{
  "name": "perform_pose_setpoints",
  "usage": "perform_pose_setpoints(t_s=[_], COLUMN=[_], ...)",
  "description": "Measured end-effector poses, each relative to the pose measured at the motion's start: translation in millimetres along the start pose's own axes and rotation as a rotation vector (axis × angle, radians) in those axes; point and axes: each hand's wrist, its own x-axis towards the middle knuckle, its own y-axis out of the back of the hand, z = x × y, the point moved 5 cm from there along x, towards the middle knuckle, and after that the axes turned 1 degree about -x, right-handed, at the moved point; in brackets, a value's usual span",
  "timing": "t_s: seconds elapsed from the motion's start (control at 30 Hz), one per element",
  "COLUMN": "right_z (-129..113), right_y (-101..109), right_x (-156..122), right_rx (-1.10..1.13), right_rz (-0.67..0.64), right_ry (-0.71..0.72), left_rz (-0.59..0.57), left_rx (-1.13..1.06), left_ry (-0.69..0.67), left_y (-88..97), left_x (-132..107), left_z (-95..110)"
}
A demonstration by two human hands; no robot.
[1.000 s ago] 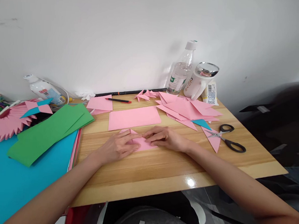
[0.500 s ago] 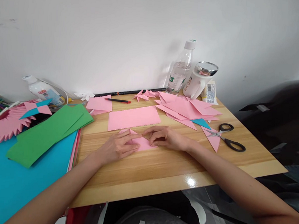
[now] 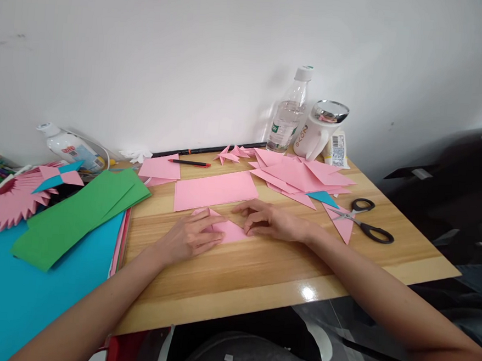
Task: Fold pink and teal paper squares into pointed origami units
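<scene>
A folded piece of pink paper [image 3: 232,232] lies on the wooden table in front of me, its upper left part covered by fingers. My left hand [image 3: 191,235] rests on its left side, fingers stretched out and pressing it down against the tabletop. At the paper's right corner is my right hand [image 3: 274,221], with thumb and bent fingers pinched there and the index finger reaching out above the paper. Just behind lies a stack of pink rectangular sheets [image 3: 216,190]. Folded pink pieces [image 3: 297,173] are heaped to the right, with a blue piece [image 3: 323,198] at their edge.
Black-handled scissors [image 3: 360,217] lie on the right over a pink triangle. A water bottle [image 3: 289,112] and a white mug [image 3: 316,133] stand by the wall. On the left are green sheets [image 3: 77,213], blue paper [image 3: 30,298] and a pen [image 3: 189,163].
My right hand has shifted slightly to the right along the paper's edge, and its index finger is farther from my left fingers. My left hand has stayed in place.
</scene>
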Motion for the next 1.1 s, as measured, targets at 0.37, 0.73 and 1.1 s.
perform_pose_setpoints(t_s=[0.37, 0.73, 1.1], right_z=[0, -38, -48], right_y=[0, -10, -22], right_x=[-2, -8, -10], right_rx=[-0.085, -0.436, -0.533], right_rz=[0.012, 0.029, 0.075], right_ry=[0.051, 0.194, 0.171], left_rz=[-0.004, -0.140, -0.053], left_rx=[0.028, -0.103, 0.035], left_ry=[0.016, 0.173, 0.123], left_y=[-3.0, -4.7, -1.3], left_x=[-3, -3, -4], left_z=[-1, -4, 5])
